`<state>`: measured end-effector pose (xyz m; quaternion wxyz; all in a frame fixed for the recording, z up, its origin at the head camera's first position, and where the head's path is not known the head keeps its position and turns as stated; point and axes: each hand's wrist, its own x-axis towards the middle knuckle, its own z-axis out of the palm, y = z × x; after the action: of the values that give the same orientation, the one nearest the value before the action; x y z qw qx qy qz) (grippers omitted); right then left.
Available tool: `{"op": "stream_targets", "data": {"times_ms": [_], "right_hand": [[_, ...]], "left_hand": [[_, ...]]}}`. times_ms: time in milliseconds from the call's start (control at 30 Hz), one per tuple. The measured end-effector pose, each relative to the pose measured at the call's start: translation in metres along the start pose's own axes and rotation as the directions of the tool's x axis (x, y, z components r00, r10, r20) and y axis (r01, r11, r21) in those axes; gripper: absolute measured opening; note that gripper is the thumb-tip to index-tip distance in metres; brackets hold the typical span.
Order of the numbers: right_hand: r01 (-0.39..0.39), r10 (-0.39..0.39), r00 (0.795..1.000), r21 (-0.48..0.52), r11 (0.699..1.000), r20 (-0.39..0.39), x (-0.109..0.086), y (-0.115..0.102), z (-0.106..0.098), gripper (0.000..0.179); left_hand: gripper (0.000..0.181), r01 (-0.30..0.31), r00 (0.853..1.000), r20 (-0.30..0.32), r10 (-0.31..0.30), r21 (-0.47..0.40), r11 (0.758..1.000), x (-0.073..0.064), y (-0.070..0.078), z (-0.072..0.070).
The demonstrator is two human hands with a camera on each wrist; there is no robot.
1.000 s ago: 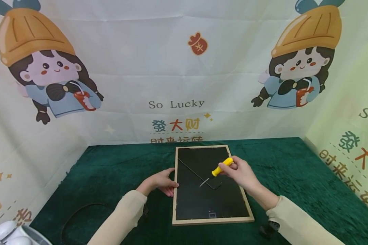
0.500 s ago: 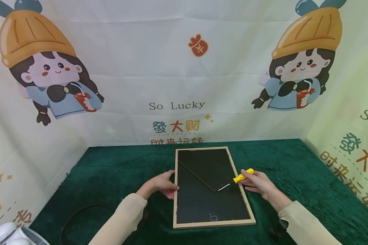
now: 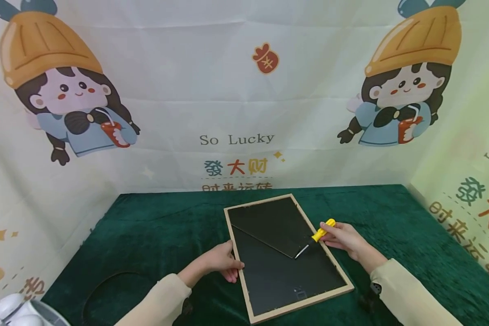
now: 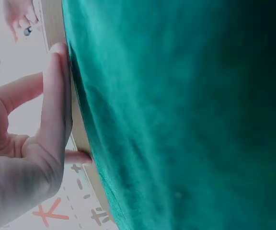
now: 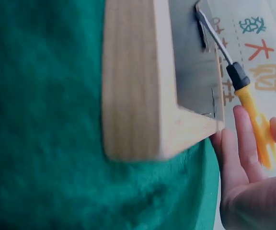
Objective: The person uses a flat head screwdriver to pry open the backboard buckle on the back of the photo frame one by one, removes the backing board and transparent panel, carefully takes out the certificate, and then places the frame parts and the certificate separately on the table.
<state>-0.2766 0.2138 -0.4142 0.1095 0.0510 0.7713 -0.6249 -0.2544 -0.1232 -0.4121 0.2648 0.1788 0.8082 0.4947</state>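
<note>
1. Right grip pinches the yellow handle of a screwdriver, thumb on one side and fingers on the other, as the right wrist view shows.
2. From that grip the screwdriver's shank slants down and leftward, over the framed board; the handle's end rises above the board's right edge.
3. Its tip meets the lower end of a thin diagonal line on the black panel, left of the grip. In the right wrist view the tip is at a dark narrow piece; whether the two touch cannot be told.
4. Lower fingers of the right grip lie at the wooden rim on the board's right side; contact there cannot be told for certain.
5. Left grip has its fingers extended along the outer left side of the rim, touching it, with the thumb tip over the edge.
6. Between the two grips lies the framed board, black side up, its length set at a slant on the green-covered bench.
7. Near the board's lower edge is a small square mark, well apart from the screwdriver tip.
8. Leftward on the bench curves a dark cord, apart from the left grip.
</note>
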Motion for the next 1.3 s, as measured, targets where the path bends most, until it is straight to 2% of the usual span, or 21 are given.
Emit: {"op": "stream_targets", "data": {"times_ms": [33, 100, 200, 300, 367, 433, 500, 667, 867, 1033, 1200, 1300], "right_hand": [[-0.003, 0.003, 1.0, -0.004, 1.0, 0.005, 0.001, 0.0, -0.001, 0.046], [-0.008, 0.008, 1.0, -0.005, 1.0, 0.019, 0.002, 0.0, -0.004, 0.045], [-0.007, 0.007, 0.999, -0.006, 1.0, 0.043, 0.001, 0.001, -0.007, 0.045], [0.003, -0.002, 0.998, -0.016, 1.0, 0.062, -0.005, 0.002, -0.011, 0.046], [-0.007, 0.008, 0.998, -0.023, 1.0, 0.063, -0.012, 0.004, -0.014, 0.046], [-0.034, 0.035, 0.997, -0.019, 0.999, 0.071, -0.021, 0.007, -0.019, 0.048], [-0.077, 0.078, 0.994, -0.008, 0.997, 0.08, -0.031, 0.01, -0.025, 0.048], [-0.168, 0.165, 0.981, 0.017, 0.986, 0.104, -0.055, 0.019, -0.036, 0.05], [-0.221, 0.215, 0.97, 0.045, 0.974, 0.113, -0.076, 0.027, -0.042, 0.05], [-0.242, 0.232, 0.968, 0.116, 0.963, 0.096, -0.088, 0.031, -0.038, 0.051], [-0.222, 0.219, 0.975, 0.167, 0.961, 0.039, -0.09, 0.034, -0.031, 0.051], [-0.206, 0.207, 0.978, 0.175, 0.963, 0.011, -0.087, 0.033, -0.03, 0.054]], "left_hand": [[0.052, 0.005, 1.0, 0.019, -0.005, -0.014, 1.0, -0.002, 0.0, 0.001], [0.061, 0.037, 0.998, 0.042, -0.037, -0.017, 0.999, -0.007, 0.001, 0.001], [0.066, 0.063, 0.997, 0.034, -0.065, 0.071, 0.996, -0.008, 0.001, -0.007], [0.049, 0.045, 0.998, -0.055, -0.034, 0.202, 0.978, -0.003, 0.001, -0.024], [0.036, 0.029, 0.991, -0.131, 0.003, 0.245, 0.969, 0.002, -0.001, -0.036], [0.03, 0.019, 0.981, -0.19, 0.027, 0.239, 0.971, 0.008, -0.006, -0.049], [0.032, 0.024, 0.972, -0.234, 0.027, 0.212, 0.977, 0.014, -0.011, -0.059], [0.043, 0.058, 0.959, -0.282, -0.004, 0.182, 0.982, 0.029, -0.016, -0.076], [0.045, 0.087, 0.958, -0.286, -0.033, 0.178, 0.98, 0.045, -0.014, -0.083], [0.044, 0.126, 0.955, -0.289, -0.065, 0.2, 0.972, 0.053, -0.014, -0.084], [0.042, 0.124, 0.956, -0.288, -0.054, 0.232, 0.965, 0.056, -0.015, -0.085], [0.04, 0.111, 0.959, -0.283, -0.032, 0.267, 0.957, 0.049, -0.015, -0.086]]}}
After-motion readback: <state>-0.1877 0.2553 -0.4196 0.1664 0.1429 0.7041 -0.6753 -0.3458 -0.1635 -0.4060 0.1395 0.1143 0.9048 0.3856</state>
